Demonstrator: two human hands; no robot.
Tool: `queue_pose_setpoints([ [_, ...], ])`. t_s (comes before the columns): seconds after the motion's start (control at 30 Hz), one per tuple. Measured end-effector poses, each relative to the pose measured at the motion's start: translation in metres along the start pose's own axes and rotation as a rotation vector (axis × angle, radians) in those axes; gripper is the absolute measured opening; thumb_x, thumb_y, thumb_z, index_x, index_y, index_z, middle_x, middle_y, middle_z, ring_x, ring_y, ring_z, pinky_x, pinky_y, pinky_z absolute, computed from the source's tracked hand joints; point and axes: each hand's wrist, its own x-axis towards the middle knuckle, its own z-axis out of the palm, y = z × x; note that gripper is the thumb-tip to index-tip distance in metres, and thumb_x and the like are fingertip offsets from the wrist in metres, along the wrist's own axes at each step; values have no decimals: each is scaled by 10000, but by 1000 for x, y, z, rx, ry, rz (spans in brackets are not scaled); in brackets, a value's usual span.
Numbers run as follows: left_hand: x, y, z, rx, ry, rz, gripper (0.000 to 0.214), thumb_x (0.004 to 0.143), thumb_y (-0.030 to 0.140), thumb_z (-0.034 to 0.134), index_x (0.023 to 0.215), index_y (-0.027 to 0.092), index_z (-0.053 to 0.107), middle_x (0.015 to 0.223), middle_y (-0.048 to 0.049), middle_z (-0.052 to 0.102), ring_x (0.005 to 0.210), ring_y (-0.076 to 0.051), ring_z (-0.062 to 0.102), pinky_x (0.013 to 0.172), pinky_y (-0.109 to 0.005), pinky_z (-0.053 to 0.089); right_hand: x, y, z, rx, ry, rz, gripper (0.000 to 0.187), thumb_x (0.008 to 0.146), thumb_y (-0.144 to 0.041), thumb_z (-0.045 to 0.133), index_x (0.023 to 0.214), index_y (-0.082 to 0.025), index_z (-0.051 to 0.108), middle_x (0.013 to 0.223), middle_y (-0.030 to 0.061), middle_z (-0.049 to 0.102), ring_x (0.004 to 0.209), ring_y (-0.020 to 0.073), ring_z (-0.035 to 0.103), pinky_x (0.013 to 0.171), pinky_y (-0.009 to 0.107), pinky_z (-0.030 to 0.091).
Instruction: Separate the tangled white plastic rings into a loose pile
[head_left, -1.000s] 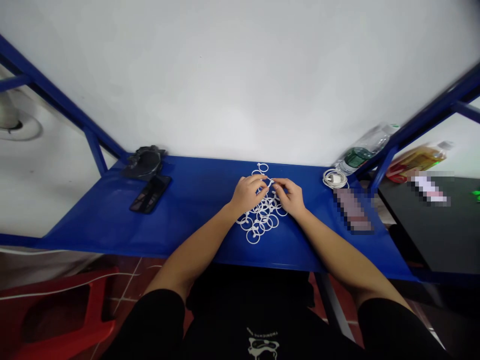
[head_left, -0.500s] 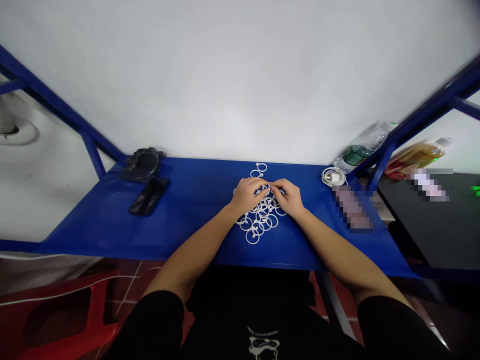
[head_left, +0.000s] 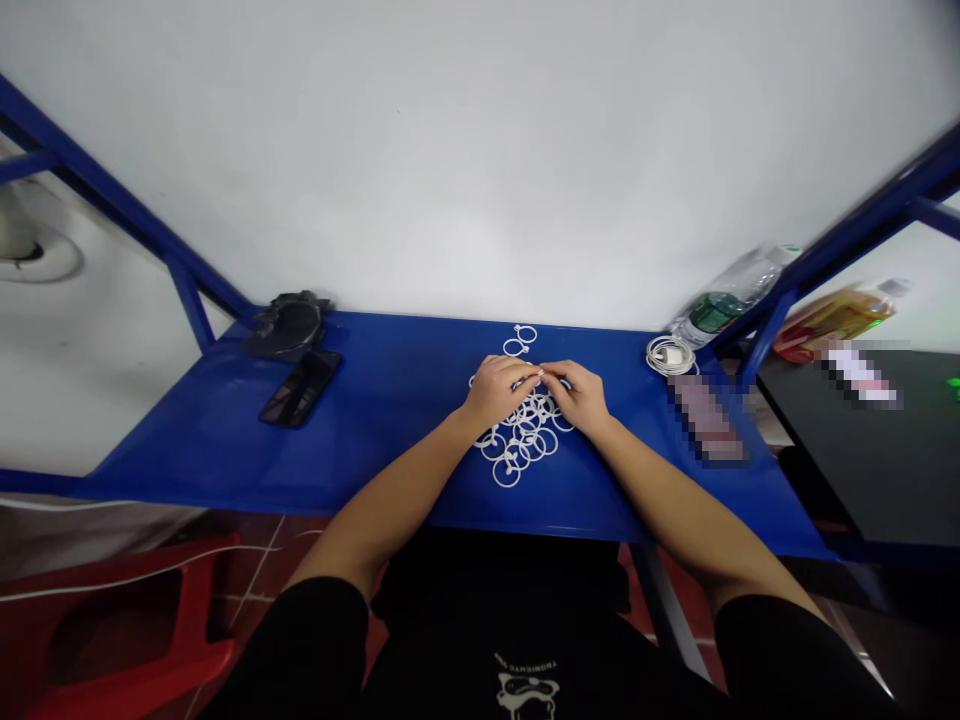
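Note:
A cluster of several white plastic rings (head_left: pixel 520 442) lies in the middle of the blue table (head_left: pixel 390 440). My left hand (head_left: pixel 496 391) and my right hand (head_left: pixel 581 394) rest over the top of the cluster, fingertips meeting. Both pinch a white ring between them, fingers curled. A linked pair of rings (head_left: pixel 520 339) lies just beyond my hands, near the wall.
A black phone (head_left: pixel 299 388) and a dark crumpled object (head_left: pixel 287 324) sit at the table's left rear. A coiled white cable with charger (head_left: pixel 669 355) and a lying plastic bottle (head_left: pixel 731 295) are at the right rear. A red stool (head_left: pixel 112 640) stands lower left.
My fingertips have drawn slightly closer together over the ring; the hands otherwise stay in place.

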Motion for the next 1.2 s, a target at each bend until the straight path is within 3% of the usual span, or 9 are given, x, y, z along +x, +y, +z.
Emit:
queue_pose_setpoints([
  [0.13, 1, 1, 1, -9, -2, -44, 131, 987, 308, 661, 988, 261, 783, 969, -31, 802, 922, -192, 733, 912, -399, 527, 1, -2, -1, -14, -11, 12, 195, 1023, -368, 592, 1044, -263, 755, 988, 64, 798, 906, 226, 757, 828, 376, 620],
  [0.37, 3, 2, 3, -113, 37, 1, 119, 977, 232, 654, 943, 228, 768, 939, -44, 788, 897, -177, 725, 871, -370, 569, -3, -6, 1, 7, 35, 60, 217, 1019, -408, 600, 963, -240, 726, 920, 64, 792, 821, 216, 751, 755, 346, 603],
  [0.73, 6, 2, 3, -214, -7, -47, 119, 979, 240, 661, 966, 230, 779, 963, -51, 786, 925, -183, 732, 886, -379, 600, -8, -3, 5, -57, 78, 86, 228, 1020, -431, 586, 936, -247, 691, 856, 48, 762, 740, 200, 721, 679, 322, 585],
  [1.07, 4, 2, 0, -278, -61, -51, 159, 994, 225, 631, 1039, 238, 783, 1008, -47, 782, 934, -169, 733, 872, -346, 603, -11, 1, 9, 21, 75, 142, 248, 1025, -442, 586, 1105, -251, 723, 930, 55, 791, 733, 200, 745, 743, 344, 622],
  [1.2, 3, 2, -2, -284, -67, -24, 184, 1000, 213, 618, 1083, 238, 781, 1036, -54, 778, 958, -174, 729, 886, -346, 597, -13, 1, 10, 73, 52, 183, 271, 1024, -429, 579, 1148, -256, 748, 920, 48, 799, 666, 187, 734, 694, 339, 626],
])
